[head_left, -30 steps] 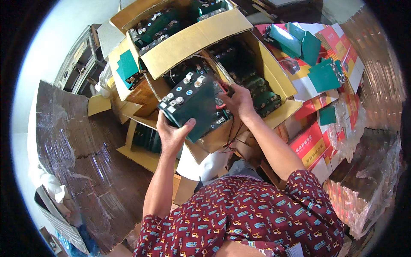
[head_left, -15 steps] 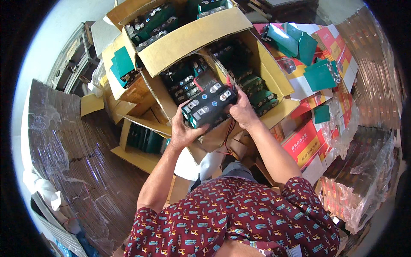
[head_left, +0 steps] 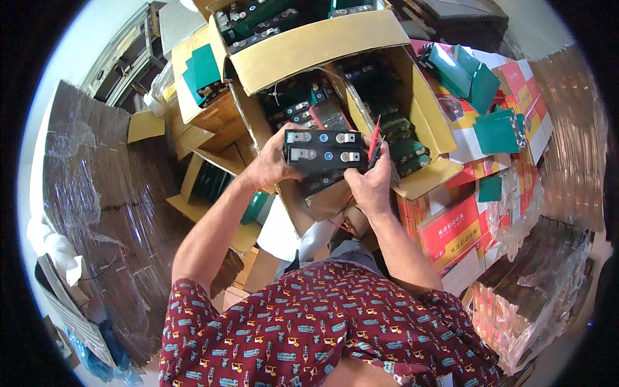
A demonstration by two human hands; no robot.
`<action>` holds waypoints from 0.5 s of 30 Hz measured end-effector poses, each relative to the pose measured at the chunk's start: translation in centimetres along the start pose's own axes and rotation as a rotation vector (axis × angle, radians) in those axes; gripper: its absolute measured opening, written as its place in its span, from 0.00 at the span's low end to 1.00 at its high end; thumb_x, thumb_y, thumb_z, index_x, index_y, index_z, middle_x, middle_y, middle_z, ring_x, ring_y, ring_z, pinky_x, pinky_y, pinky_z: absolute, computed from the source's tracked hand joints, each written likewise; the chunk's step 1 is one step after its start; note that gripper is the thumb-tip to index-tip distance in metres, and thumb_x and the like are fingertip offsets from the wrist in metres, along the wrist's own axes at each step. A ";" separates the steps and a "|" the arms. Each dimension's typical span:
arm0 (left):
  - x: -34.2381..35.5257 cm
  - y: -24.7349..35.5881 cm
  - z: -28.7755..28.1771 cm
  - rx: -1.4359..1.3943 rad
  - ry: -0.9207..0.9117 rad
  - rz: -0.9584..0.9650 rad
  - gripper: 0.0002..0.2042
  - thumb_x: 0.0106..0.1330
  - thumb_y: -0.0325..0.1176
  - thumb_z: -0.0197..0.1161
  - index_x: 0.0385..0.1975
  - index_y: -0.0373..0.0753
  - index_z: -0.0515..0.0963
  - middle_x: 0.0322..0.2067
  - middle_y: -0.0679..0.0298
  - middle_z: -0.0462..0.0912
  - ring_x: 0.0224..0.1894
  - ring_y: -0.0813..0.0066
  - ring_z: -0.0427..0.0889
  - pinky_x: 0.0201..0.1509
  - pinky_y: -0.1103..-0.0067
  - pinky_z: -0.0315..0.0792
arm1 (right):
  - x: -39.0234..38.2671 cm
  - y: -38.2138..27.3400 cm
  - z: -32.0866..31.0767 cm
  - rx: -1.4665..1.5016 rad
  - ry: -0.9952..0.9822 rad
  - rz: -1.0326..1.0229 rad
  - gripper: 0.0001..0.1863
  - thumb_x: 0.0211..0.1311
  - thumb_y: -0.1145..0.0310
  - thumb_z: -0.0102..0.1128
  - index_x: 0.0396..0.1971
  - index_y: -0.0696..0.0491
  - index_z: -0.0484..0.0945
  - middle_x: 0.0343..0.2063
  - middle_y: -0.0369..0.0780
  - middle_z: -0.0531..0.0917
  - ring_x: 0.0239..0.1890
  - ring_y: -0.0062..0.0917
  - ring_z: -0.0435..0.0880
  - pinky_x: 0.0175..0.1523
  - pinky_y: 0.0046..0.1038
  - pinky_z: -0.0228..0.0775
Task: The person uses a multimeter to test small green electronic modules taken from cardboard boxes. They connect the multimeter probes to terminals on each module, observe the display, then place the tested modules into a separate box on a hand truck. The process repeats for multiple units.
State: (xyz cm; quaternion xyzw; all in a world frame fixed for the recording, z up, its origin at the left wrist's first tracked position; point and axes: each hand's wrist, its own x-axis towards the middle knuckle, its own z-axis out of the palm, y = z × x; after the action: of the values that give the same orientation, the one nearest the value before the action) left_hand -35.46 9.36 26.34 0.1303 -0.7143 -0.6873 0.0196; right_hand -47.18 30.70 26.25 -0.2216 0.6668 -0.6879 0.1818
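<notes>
Two battery cells (head_left: 322,147) with dark tops, silver terminals and blue dots lie side by side between my hands, above the open carton. My left hand (head_left: 274,161) is closed around their left end. At the other end, my right hand (head_left: 373,184) grips a red test probe (head_left: 374,140) and a black test probe (head_left: 372,160), their tips pointing up and its thumb by the cells' near corner. Just beyond the cells, a red-edged multimeter (head_left: 330,116) rests on more cells in the carton. Another dark cell (head_left: 320,183) shows below the held pair.
The open carton (head_left: 316,48) holds rows of green cells on both sides of a cardboard divider. Loose green cells (head_left: 496,132) lie on red and yellow boxes (head_left: 454,229) at the right. Stacks of flat cardboard (head_left: 116,226) stand at the left.
The held cells have turned from a slant to nearly level. The probes in my right hand now point upward and show clearly beside the cells. The whole view has shifted slightly.
</notes>
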 end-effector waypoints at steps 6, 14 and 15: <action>0.7 -0.3 -3.2 0.076 -0.135 0.048 0.44 0.35 0.17 0.75 0.62 0.41 0.70 0.56 0.65 0.79 0.63 0.68 0.74 0.73 0.68 0.65 | -1.6 0.0 -0.1 -0.116 -0.135 -0.007 0.33 0.53 0.86 0.69 0.60 0.58 0.67 0.53 0.40 0.79 0.53 0.21 0.82 0.57 0.25 0.77; 2.1 0.0 -4.1 0.070 -0.270 -0.038 0.44 0.33 0.21 0.77 0.61 0.44 0.72 0.56 0.66 0.76 0.63 0.66 0.72 0.74 0.67 0.62 | -3.9 0.7 -0.5 -0.226 -0.072 -0.026 0.30 0.48 0.78 0.82 0.49 0.55 0.72 0.47 0.39 0.81 0.49 0.21 0.81 0.59 0.27 0.74; 2.6 0.3 -4.0 0.096 -0.308 -0.021 0.45 0.34 0.20 0.77 0.62 0.45 0.71 0.57 0.65 0.76 0.64 0.66 0.72 0.74 0.67 0.62 | -4.2 1.4 -0.7 -0.194 -0.047 -0.028 0.29 0.48 0.78 0.82 0.47 0.54 0.72 0.47 0.38 0.81 0.49 0.21 0.81 0.58 0.26 0.73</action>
State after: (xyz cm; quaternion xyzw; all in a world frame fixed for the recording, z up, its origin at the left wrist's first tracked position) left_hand -37.22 4.92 26.46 0.0317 -0.7396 -0.6643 -0.1037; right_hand -44.16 33.52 24.63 -0.2636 0.7226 -0.6173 0.1653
